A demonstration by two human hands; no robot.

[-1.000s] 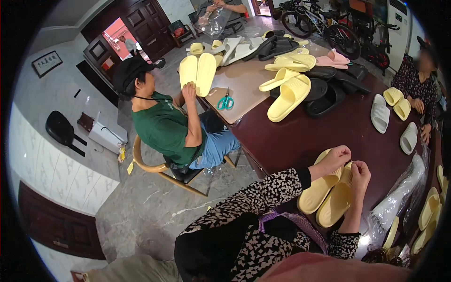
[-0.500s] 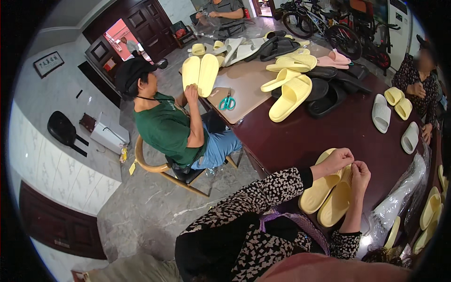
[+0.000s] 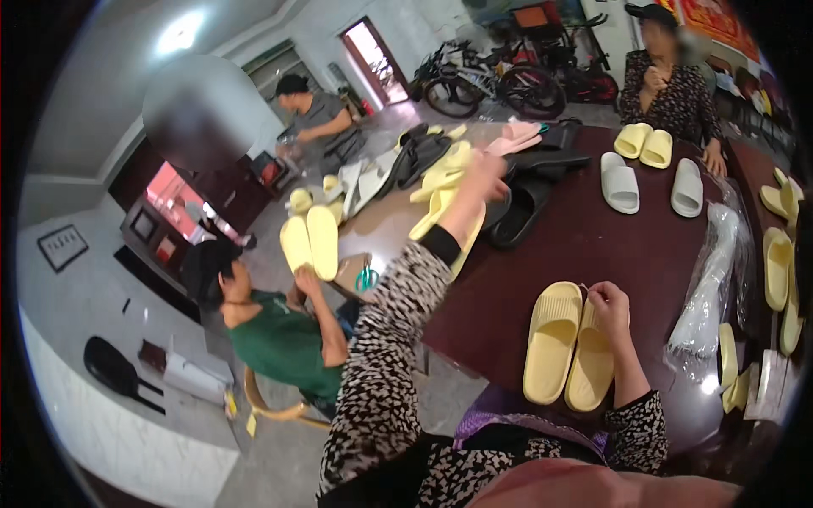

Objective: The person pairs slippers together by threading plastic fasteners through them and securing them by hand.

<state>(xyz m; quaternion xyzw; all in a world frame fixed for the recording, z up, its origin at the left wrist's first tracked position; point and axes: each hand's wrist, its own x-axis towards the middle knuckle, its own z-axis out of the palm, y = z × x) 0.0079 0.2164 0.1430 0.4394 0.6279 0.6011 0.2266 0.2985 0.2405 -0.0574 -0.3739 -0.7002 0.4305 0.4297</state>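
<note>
A pair of yellow slippers (image 3: pixel 553 362) lies side by side on the dark red table in front of me, toes pointing away. My right hand (image 3: pixel 611 306) is at the toe end of the right slipper, thumb and fingers pinched together; whatever they hold is too small to make out. My left hand (image 3: pixel 483 190) is stretched far forward over the slipper pile, beside a yellow slipper (image 3: pixel 434 216) and a black slipper (image 3: pixel 518 210). Its fingers are smeared by motion, so I cannot tell their grip.
Grey slippers (image 3: pixel 621 182) and another yellow pair (image 3: pixel 644 146) stand at the far right, near a person in patterned clothes. Clear plastic wrap (image 3: pixel 710 271) lies along the right edge. Left, a person in green holds yellow slippers (image 3: pixel 309 241) near teal-handled scissors (image 3: pixel 366 279).
My left hand has left the yellow pair and reached forward to the pile. My right hand stays at the right slipper's toe end. The view has tilted upward.
</note>
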